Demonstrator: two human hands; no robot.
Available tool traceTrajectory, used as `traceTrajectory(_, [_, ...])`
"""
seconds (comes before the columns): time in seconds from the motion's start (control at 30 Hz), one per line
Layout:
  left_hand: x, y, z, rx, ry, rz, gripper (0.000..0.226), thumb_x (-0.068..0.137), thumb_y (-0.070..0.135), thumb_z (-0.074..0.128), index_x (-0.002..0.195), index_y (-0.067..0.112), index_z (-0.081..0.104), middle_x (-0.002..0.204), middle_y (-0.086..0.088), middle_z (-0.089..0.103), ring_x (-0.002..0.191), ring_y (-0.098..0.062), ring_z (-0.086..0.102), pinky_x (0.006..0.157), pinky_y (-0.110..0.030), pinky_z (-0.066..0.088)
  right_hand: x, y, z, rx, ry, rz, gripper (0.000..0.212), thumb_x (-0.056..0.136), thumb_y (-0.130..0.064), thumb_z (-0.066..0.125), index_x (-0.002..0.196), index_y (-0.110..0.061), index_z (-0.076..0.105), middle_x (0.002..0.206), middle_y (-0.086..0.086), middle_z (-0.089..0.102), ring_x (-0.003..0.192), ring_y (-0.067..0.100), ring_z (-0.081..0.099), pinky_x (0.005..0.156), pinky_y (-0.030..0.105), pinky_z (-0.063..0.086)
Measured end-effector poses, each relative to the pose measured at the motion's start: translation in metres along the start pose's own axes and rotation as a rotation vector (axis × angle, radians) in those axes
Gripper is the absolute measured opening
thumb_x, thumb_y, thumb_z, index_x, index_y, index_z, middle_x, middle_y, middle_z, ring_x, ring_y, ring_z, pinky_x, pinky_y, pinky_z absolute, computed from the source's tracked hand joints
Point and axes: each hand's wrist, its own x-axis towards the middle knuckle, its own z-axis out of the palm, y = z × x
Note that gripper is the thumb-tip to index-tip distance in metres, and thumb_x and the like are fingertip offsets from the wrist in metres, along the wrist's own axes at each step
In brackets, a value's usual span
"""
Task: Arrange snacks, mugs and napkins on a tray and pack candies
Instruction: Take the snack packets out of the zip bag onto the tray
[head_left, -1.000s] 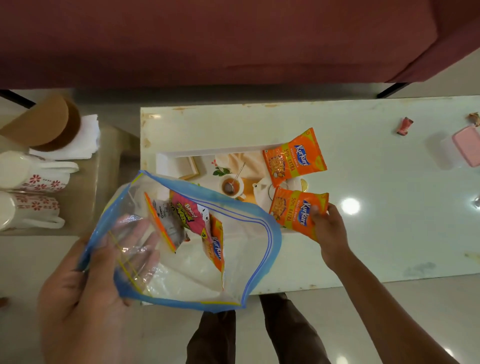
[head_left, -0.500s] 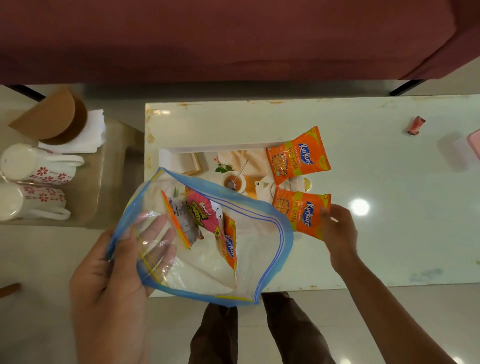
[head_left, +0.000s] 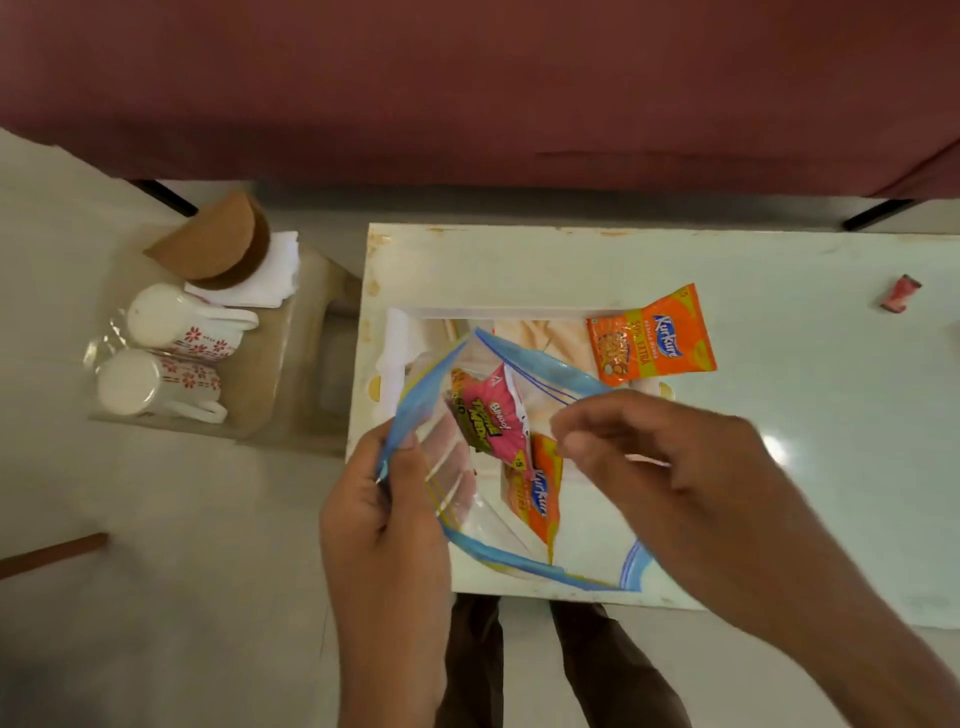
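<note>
My left hand grips the left rim of a clear zip bag with a blue seal, held open over the near part of the white tray. Inside the bag are a pink snack packet and an orange packet. My right hand hovers at the bag's mouth with its fingertips bunched and blurred. Nothing shows between them. One orange snack packet lies on the tray's far right corner. The tray's near right part is hidden under my right hand.
The tray sits on a white table, where a red candy lies far right. A low side stand on the left bears two white flowered mugs, white napkins and a brown holder. A maroon sofa is behind.
My right hand left the second orange packet on the tray and came to the bag's mouth. The bag and my left hand shifted right, over the tray. That packet is now out of sight.
</note>
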Motion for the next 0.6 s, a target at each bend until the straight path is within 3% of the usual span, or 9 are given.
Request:
traceTrajectory(0.1, [-0.005,0.001,-0.003,0.042,-0.043,0.036,0.029,0.103,0.018,0.052,0.101,0.034,0.075,0.101,0.005,0.079,0.099,-0.016,0.075,0.085,-0.039,0.061,0.025,0.008,0.035,-0.540,-0.055,-0.023,0.033,0.095,-0.030,0.056,0.127,-0.022,0.053,0.118,-0.004,0.065,0.107,0.014,0.062,0.088,0.027,0.049])
traceTrajectory(0.17, [-0.008,0.002,-0.003,0.068,-0.068,0.059,0.023,0.097,0.027,0.054,0.104,0.034,0.074,0.099,0.005,0.078,0.099,-0.019,0.074,0.087,-0.048,0.059,0.041,0.018,0.052,-0.692,-0.095,0.006,0.052,0.094,-0.024,0.056,0.141,-0.015,0.035,0.130,0.007,0.053,0.115,0.023,0.055,0.086,0.031,0.044])
traceTrajectory(0.27, [-0.012,0.006,0.000,0.091,-0.103,0.062,0.034,0.089,0.034,0.047,0.111,0.032,0.073,0.103,0.003,0.077,0.101,-0.020,0.072,0.089,-0.051,0.058,0.060,0.023,0.065,-0.720,-0.172,0.046,0.055,0.093,-0.019,0.056,0.140,-0.008,0.031,0.132,0.014,0.050,0.117,0.030,0.053,0.088,0.034,0.043])
traceTrajectory(0.37, [-0.011,0.009,0.000,0.095,-0.100,0.054,0.040,0.088,0.036,0.047,0.118,0.029,0.071,0.109,0.001,0.076,0.105,-0.023,0.071,0.093,-0.053,0.056,0.069,0.015,0.069,-0.667,-0.137,-0.002,0.045,0.087,-0.016,0.060,0.130,-0.009,0.047,0.123,0.011,0.058,0.112,0.029,0.057,0.085,0.035,0.046])
traceTrajectory(0.5, [-0.005,0.015,-0.008,0.086,-0.096,0.070,0.033,0.089,0.033,0.046,0.100,0.044,0.074,0.091,0.004,0.077,0.092,-0.020,0.073,0.084,-0.056,0.057,0.069,0.005,0.079,-0.631,-0.009,-0.109,0.043,0.081,-0.007,0.062,0.123,-0.002,0.053,0.123,0.018,0.057,0.115,0.034,0.053,0.082,0.037,0.044])
traceTrajectory(0.6, [-0.001,0.019,-0.015,0.104,-0.122,0.096,0.032,0.089,0.032,0.047,0.097,0.045,0.075,0.076,-0.004,0.072,0.076,-0.023,0.071,0.074,-0.060,0.058,0.071,-0.001,0.085,-0.411,-0.081,0.011,0.019,0.091,0.005,0.051,0.107,0.009,0.060,0.102,0.027,0.061,0.101,0.032,0.057,0.077,0.028,0.039])
